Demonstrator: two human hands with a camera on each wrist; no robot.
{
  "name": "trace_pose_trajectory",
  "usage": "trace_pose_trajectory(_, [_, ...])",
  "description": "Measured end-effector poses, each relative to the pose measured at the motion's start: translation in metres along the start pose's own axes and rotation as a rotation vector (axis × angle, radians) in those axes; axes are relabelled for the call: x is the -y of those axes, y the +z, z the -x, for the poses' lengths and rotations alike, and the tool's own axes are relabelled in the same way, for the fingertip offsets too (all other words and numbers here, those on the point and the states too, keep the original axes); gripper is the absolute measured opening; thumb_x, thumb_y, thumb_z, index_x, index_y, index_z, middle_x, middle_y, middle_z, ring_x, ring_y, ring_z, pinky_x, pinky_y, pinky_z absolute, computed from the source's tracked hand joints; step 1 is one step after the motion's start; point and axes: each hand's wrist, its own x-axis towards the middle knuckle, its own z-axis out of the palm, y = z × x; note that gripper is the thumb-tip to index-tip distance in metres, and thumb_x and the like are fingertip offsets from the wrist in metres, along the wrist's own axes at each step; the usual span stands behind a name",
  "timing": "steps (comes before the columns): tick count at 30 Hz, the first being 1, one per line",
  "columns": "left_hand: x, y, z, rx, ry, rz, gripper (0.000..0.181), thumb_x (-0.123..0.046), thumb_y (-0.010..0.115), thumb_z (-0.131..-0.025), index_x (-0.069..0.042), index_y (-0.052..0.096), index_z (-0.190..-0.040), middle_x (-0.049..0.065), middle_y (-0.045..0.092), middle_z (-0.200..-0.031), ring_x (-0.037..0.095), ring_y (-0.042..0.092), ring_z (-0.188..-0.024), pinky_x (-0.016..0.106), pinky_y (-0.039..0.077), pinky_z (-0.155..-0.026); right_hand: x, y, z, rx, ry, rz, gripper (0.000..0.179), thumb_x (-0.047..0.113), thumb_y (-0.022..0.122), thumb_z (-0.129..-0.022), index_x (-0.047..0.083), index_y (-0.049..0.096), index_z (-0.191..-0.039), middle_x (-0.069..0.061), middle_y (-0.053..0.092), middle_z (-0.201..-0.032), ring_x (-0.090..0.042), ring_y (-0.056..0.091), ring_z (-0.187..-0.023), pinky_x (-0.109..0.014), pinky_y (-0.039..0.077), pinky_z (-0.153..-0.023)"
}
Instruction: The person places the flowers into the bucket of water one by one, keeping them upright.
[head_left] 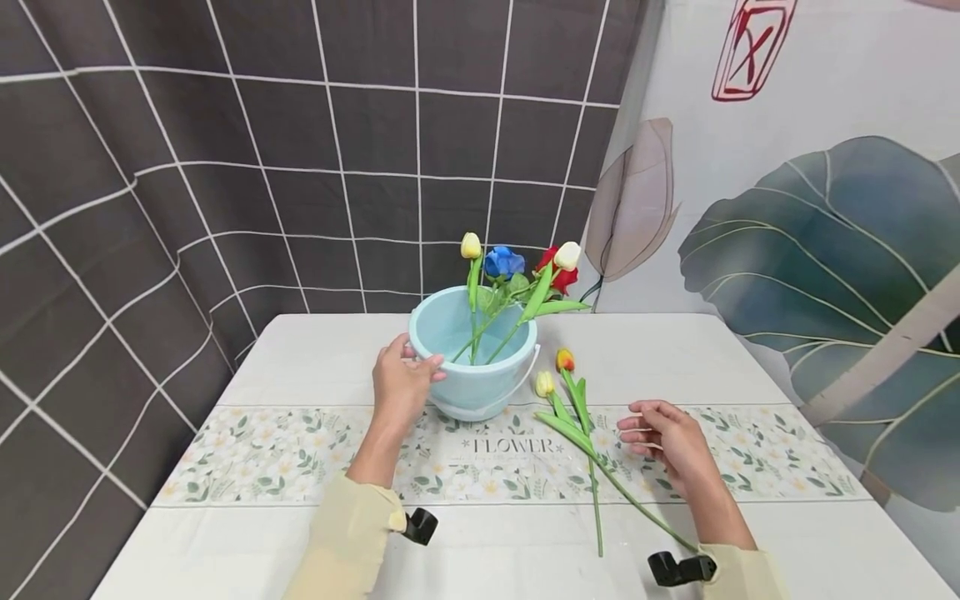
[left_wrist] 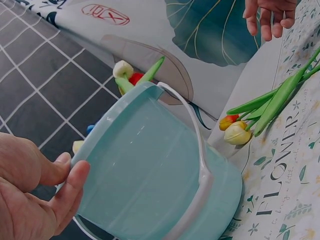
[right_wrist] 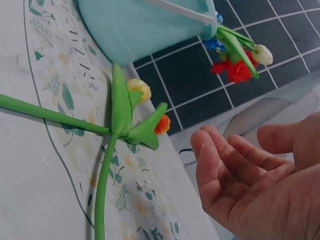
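Observation:
A light blue bucket (head_left: pixel 480 393) stands on the table with artificial flowers leaning in it: a blue rose (head_left: pixel 504 262), a red rose (head_left: pixel 566 282), a white tulip (head_left: pixel 567 255) and a pale yellow tulip (head_left: pixel 471 245). My left hand (head_left: pixel 401 379) holds the bucket's rim at its near left side, thumb and fingers at the edge in the left wrist view. To the right of two crossed tulips on the table, one orange-red (head_left: pixel 565 360) and one yellow (head_left: pixel 544 383), my right hand (head_left: pixel 671 442) hovers with loosely bent fingers and holds nothing.
A white tablecloth (head_left: pixel 315 358) with a floral band and the word FLOWER covers the table. Behind it hangs a dark grid-patterned cloth (head_left: pixel 375 133), and a leaf-printed one (head_left: pixel 840 233) on the right. The bucket's white handle (left_wrist: pixel 200 150) hangs down its side.

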Motion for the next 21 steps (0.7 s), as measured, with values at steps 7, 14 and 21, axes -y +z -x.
trace_pose_trajectory(7, [0.001, 0.000, -0.001, 0.000, 0.001, -0.016, 0.063, -0.009, 0.068, -0.089, -0.003, 0.039, -0.144, 0.013, 0.045, -0.116, 0.020, 0.071, -0.084, 0.026, 0.058, -0.074, -0.003, -0.003, 0.002, -0.001, 0.004, 0.004, 0.045, 0.034, 0.039, -0.105, -0.004, 0.045, -0.129, -0.004, 0.068, -0.094, -0.013, 0.067, -0.080, -0.029, 0.059, -0.069])
trace_pose_trajectory(14, [0.001, -0.001, 0.000, 0.004, -0.006, -0.019, 0.063, -0.009, 0.068, -0.089, -0.003, 0.038, -0.145, 0.012, 0.045, -0.116, 0.020, 0.071, -0.085, 0.027, 0.057, -0.075, -0.021, -0.005, 0.006, 0.000, 0.105, 0.096, 0.047, 0.036, 0.043, -0.103, -0.003, 0.046, -0.128, -0.005, 0.068, -0.088, -0.017, 0.067, -0.074, -0.027, 0.057, -0.061])
trace_pose_trajectory(21, [0.000, 0.000, -0.002, 0.006, -0.016, -0.012, 0.063, -0.008, 0.068, -0.089, -0.003, 0.038, -0.145, 0.012, 0.045, -0.116, 0.020, 0.070, -0.086, 0.023, 0.058, -0.074, -0.030, 0.005, 0.019, -0.016, 0.161, 0.164, 0.034, 0.024, 0.048, -0.103, -0.004, 0.048, -0.122, -0.008, 0.066, -0.085, -0.018, 0.063, -0.071, -0.028, 0.055, -0.058])
